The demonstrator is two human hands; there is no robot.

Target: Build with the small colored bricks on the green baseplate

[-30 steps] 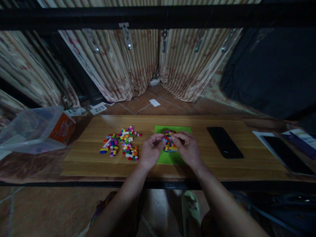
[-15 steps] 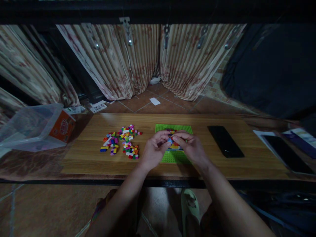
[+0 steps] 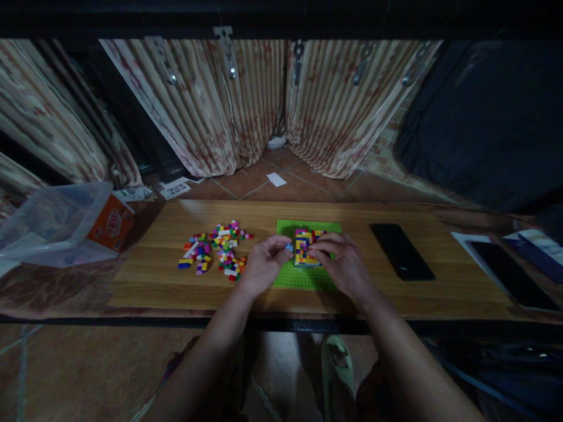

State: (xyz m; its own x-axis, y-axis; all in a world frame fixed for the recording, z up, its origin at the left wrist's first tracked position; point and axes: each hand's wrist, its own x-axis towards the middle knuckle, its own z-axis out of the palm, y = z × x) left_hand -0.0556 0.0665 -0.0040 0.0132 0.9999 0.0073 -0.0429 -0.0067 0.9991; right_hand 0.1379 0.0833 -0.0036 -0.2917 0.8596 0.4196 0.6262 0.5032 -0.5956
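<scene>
A green studded baseplate (image 3: 288, 280) lies on the wooden board, and a block of many-coloured toy bricks (image 3: 303, 249) stands on it. My left hand (image 3: 264, 261) is at the plate's left edge, thumb and forefinger pinched on a small light-blue brick (image 3: 289, 247). Over the right part of the brick block is my right hand (image 3: 343, 258), its fingers closed together at the bricks; whether it grips a piece is hidden. Loose toy bricks (image 3: 226, 240) in many colours lie in a pile left of my left hand.
A clear plastic box (image 3: 65, 228) with an orange label sits at the left. Right of the baseplate lies a black phone (image 3: 402, 251) on the wooden board (image 3: 153, 287). Another dark flat device (image 3: 514, 275) rests at the far right. Striped curtains (image 3: 237, 117) hang behind.
My hands have moved apart: the left went leftward with the light-blue brick, off the brick block. My right hand stays over the block's right side, and more of the block shows.
</scene>
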